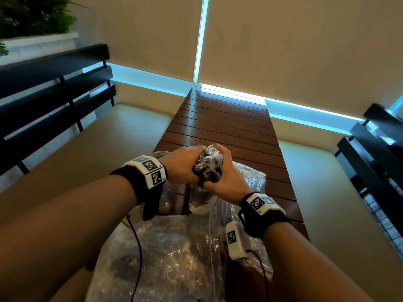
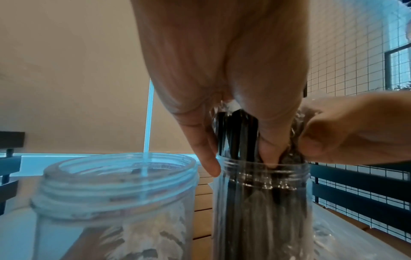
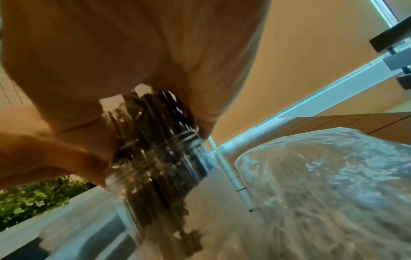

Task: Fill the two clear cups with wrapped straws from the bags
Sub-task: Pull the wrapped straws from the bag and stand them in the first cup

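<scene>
A bundle of black wrapped straws (image 1: 209,165) stands with its lower ends inside a clear cup (image 1: 197,198) on the slatted wooden table (image 1: 224,125). My left hand (image 1: 185,165) grips the bundle's top from the left, its fingers (image 2: 209,154) reaching down to the cup's threaded rim (image 2: 264,170). My right hand (image 1: 226,174) grips the same bundle from the right. A second clear cup (image 2: 118,177) stands just left of the first, and no straws show at its mouth. The straws fill the first cup (image 3: 155,168) tightly.
A large clear zip bag (image 1: 174,258) with dark straws lies at the near end of the table under my forearms. Another crinkled clear bag (image 1: 249,177) lies right of the cups. Dark slatted benches (image 1: 54,94) flank the table on both sides.
</scene>
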Tool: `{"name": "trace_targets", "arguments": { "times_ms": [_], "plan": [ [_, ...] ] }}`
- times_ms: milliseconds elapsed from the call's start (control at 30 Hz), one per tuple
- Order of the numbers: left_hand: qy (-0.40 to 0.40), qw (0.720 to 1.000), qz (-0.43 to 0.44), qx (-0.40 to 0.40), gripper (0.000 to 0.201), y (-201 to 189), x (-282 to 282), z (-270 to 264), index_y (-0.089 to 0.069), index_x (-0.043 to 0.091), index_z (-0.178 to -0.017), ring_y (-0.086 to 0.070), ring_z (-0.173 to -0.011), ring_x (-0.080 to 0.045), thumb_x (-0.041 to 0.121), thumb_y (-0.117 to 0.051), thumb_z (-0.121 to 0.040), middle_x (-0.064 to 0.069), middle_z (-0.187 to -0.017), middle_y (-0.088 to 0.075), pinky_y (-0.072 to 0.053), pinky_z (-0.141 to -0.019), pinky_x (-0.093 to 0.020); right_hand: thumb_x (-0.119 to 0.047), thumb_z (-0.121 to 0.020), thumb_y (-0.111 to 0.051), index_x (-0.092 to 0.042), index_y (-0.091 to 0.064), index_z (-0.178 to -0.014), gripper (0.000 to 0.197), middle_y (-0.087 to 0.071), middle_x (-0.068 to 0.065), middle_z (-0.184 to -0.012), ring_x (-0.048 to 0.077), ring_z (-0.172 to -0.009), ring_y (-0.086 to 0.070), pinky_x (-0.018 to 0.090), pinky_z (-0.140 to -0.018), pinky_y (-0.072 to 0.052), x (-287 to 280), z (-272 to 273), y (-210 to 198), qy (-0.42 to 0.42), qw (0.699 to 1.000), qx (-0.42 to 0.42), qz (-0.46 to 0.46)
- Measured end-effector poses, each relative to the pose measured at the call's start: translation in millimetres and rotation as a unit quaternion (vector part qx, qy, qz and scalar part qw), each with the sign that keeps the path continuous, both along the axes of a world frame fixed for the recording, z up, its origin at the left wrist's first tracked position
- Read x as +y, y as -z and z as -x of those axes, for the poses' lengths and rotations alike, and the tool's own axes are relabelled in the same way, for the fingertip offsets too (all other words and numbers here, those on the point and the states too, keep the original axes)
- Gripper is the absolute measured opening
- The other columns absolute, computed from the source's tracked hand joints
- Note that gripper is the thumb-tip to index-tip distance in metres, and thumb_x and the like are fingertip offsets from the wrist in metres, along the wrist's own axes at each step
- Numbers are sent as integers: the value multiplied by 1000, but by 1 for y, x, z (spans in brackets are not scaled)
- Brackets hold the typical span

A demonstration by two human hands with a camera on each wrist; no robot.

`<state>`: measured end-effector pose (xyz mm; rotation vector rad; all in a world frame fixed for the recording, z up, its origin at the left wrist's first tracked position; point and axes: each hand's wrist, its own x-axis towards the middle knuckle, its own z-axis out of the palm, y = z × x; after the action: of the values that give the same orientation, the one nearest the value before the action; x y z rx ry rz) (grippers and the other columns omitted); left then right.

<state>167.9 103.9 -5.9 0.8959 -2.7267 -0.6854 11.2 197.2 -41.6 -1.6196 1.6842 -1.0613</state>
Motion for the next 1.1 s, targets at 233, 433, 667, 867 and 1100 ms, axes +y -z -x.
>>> {"name": "trace_targets", "arguments": {
  "times_ms": [233, 433, 667, 867, 1100],
  "plan": [
    [9, 999, -9, -50, 81, -11, -2, -2, -43, 14, -133, -58, -105, -20, 28, -89, -67, -5, -122, -59, -51, -88, -32, -40, -51, -80, -41, -31, -130, 94, -62, -2, -110, 15, -96, -66, 41, -82, -59, -1, -10, -5, 41, 999, -18, -5],
    [4, 998, -30, -46, 80, -11, -2, -3, -42, 16, -134, -53, -100, -15, 19, -87, -68, 2, -116, -55, -40, -80, -25, -11, -66, -79, -31, -35, -124, 75, -62, -6, -98, 8, -86, -65, 28, -72, -57, 0, -10, -6, 59, 998, -20, 0],
    [1, 999, -31, -40, 80, -8, 0, -6, -41, 17, -137, -55, -108, -18, 18, -85, -70, -3, -123, -57, -43, -86, -28, -9, -66, -78, -36, -31, -124, 80, -63, 2, -104, 20, -93, -66, 38, -75, -60, -4, -1, -8, 0, 998, 43, -36],
    [21, 992, -87, -86, 97, -36, -2, -12, -16, 17, -157, -54, -121, -22, 29, -77, -83, -5, -141, -50, -47, -104, -39, -44, -74, -71, -35, -31, -142, 79, -38, -2, -136, 18, -117, -47, 38, -97, -46, -5, 0, -24, 3, 999, -7, -41],
    [-17, 998, -63, 22, 40, -40, 1, -9, -62, 21, -132, -61, -104, -9, 34, -65, -94, 5, -124, -65, -50, -90, -29, -20, -94, -58, -18, -64, -100, 8, -49, -4, -106, -3, -95, -48, 9, -75, -40, 3, -14, -12, 148, 976, 80, 141]
  ]
}}
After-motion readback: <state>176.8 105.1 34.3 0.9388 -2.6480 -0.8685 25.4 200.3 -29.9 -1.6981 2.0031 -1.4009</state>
